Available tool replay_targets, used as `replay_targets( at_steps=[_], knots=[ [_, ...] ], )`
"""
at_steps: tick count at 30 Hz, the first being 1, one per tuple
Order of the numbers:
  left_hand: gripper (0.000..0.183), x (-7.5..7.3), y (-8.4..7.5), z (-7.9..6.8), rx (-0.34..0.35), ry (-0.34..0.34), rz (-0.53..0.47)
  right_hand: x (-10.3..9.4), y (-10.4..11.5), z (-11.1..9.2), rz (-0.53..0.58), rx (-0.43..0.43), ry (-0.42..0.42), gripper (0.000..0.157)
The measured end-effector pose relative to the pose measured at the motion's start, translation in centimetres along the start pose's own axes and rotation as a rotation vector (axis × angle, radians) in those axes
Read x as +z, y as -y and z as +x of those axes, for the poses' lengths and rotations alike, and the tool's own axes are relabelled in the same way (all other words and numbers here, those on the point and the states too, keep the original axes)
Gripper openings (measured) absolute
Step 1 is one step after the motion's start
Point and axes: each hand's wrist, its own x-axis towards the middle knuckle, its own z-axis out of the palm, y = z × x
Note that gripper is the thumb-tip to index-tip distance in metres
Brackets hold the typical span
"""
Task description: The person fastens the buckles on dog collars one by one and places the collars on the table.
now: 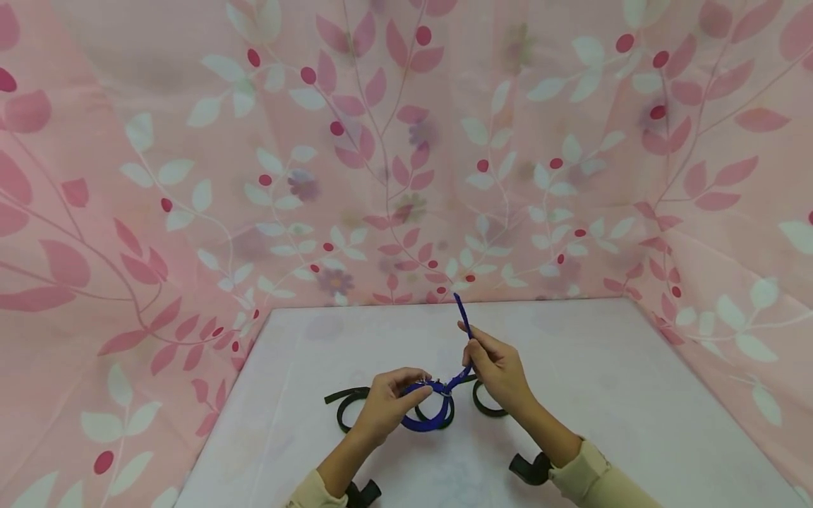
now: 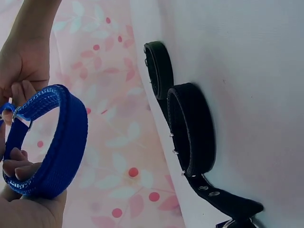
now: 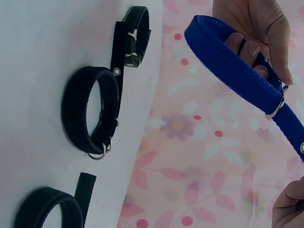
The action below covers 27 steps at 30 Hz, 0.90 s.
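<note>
A blue dog collar (image 1: 424, 425), closed into a loop with a metal buckle and ring, is held up between both hands over the table. My left hand (image 1: 384, 406) grips the loop near the buckle; in the right wrist view several fingers of that left hand (image 3: 256, 33) reach inside the loop. Between thumb and fingers, my right hand (image 1: 502, 367) pinches the collar's strap end, whose tip points up past the hand. An eyelet shows on the blue strap (image 3: 289, 124) in the right wrist view.
Several dark collars lie coiled on the white table (image 1: 305, 346): one at left (image 1: 343, 413), one at right (image 1: 485, 408), one partly behind the blue loop. Metal eyelets dot a black collar (image 2: 202, 128). Black curved pieces (image 1: 530, 469) sit by the wrists. Pink floral cloth (image 1: 406, 176) surrounds the table.
</note>
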Motion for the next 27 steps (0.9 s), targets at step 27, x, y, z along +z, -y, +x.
replay_targets(
  at_steps=[27],
  knots=[
    [0.027, -2.2, -1.1, 0.1, 0.17, -0.149, 0.059, 0.8, 3.3, -0.4, -0.216, -0.016, 0.229, 0.01]
  ],
)
